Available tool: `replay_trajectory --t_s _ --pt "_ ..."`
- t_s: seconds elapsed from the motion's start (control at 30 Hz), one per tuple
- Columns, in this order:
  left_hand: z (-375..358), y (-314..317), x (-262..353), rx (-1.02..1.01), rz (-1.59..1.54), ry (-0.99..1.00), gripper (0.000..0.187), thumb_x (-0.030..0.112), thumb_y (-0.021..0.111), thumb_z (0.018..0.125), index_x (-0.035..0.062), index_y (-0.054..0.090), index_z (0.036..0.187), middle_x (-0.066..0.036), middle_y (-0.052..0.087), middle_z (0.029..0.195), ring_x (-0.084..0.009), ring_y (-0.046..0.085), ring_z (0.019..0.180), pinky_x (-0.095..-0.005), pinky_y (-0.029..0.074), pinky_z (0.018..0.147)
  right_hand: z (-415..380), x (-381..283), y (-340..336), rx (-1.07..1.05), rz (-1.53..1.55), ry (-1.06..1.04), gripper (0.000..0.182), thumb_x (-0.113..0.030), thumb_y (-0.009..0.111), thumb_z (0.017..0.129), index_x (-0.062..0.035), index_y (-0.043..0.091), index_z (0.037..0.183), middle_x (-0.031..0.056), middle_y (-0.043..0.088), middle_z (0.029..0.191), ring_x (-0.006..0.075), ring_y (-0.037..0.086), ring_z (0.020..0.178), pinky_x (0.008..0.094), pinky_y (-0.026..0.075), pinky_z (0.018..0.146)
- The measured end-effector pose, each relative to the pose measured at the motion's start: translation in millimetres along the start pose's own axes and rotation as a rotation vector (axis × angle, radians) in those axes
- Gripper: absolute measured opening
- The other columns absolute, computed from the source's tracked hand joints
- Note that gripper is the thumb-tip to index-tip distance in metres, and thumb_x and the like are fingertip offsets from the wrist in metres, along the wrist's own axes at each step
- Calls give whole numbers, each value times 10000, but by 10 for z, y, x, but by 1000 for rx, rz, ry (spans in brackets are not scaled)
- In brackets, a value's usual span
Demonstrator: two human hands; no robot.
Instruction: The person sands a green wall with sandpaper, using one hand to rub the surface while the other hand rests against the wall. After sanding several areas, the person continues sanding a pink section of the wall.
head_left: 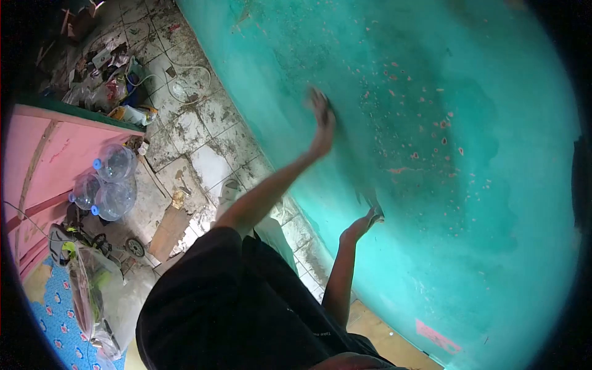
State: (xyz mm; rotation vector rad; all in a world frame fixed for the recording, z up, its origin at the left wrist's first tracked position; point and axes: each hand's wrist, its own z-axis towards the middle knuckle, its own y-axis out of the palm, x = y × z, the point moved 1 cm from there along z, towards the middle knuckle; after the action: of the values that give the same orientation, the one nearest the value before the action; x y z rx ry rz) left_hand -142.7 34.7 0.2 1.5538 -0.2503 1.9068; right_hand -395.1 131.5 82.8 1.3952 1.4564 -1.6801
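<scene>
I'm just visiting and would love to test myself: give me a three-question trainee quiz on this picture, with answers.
1. Count: how many clear bottles with blue caps show near the pink panel?
2. True or false: the left hand appears higher in the picture than the right hand.
3. Choose: what colour is most of the wall that both arms reach toward?
A) yellow
B) green
C) white

Key:
1. Three
2. True
3. B
</scene>
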Motion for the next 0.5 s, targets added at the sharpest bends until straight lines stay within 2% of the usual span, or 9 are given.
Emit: replay_trajectory --t_s 0.07,0.1,0.13,0.27,0.33,0.37,0.4,0.47,0.5 --pt "1021 -404 -285 164 130 44 635 296 294 1132 16 16 1629 -161 -109 1711 -289 -104 1579 -408 -31 1264 -10 71 -50 -12 -64 -47 836 -478 430 1068 -60 -19 1637 113 -139 1715 228 -90 1586 420 -5 1264" --pt "1462 -632 -409 216 44 37 626 293 296 1134 8 37 1627 -144 -76 1717 -273 -77 1582 -383 -11 1266 -15 111 -90 -18 -132 -93 831 -470 431 1071 -63 -21 1637 112 -133 1716 227 -78 1588 420 -3 1264" --pt "1444 -638 -446 218 45 28 626 293 296 1134 8 37 1627 -144 -76 1717 -273 -77 1582 -383 -11 1266 -3 150 -93 -18 -140 -90 831 -470 431 1071 -63 -21 1637 112 -133 1716 227 -78 1588 420 -3 1264" --pt "1155 -448 -392 202 27 13 634 231 369 1108 -6 87 1624 -171 -36 1716 -317 -34 1583 -444 -32 1259 12 267 -172 -37 -191 -132 837 -465 441 1073 -59 -29 1634 124 -134 1713 236 -55 1590 400 11 1264" --pt "137 -67 -155 34 -20 25 653 211 351 1107 67 8 1643 -129 -152 1711 -311 -168 1565 -488 -88 1247 28 210 -77 -52 -179 -156 839 -466 441 1074 -52 -29 1633 130 -136 1712 242 -54 1590 391 16 1264" --pt "-445 112 -11 -99 -95 -87 711 23 401 1032 4 15 1629 -194 -125 1703 -337 -175 1562 -509 -111 1235 -12 123 -20 -31 -168 -131 863 -485 428 1075 -35 -66 1621 149 -153 1703 257 -80 1585 402 3 1267" --pt "-847 141 250 -271 -120 -188 698 57 393 1045 2 12 1628 -202 -138 1699 -358 -178 1558 -508 -112 1235 -18 77 39 -10 -155 -106 889 -504 416 1075 -18 -103 1610 169 -170 1694 272 -106 1580 413 -10 1270" --pt "-750 86 317 -290 -228 -185 666 103 363 1066 -4 20 1627 -206 -135 1698 -375 -172 1557 -509 -109 1236 128 179 61 25 -258 -146 894 -496 426 1075 -24 -113 1610 221 -192 1675 309 -102 1577 427 -7 1268" --pt "-423 62 83 -101 -140 -110 655 134 352 1079 3 20 1629 -198 -125 1702 -371 -163 1561 -511 -108 1237 96 178 95 17 -331 -238 886 -485 432 1076 -27 -104 1613 244 -201 1665 337 -96 1574 441 10 1268"
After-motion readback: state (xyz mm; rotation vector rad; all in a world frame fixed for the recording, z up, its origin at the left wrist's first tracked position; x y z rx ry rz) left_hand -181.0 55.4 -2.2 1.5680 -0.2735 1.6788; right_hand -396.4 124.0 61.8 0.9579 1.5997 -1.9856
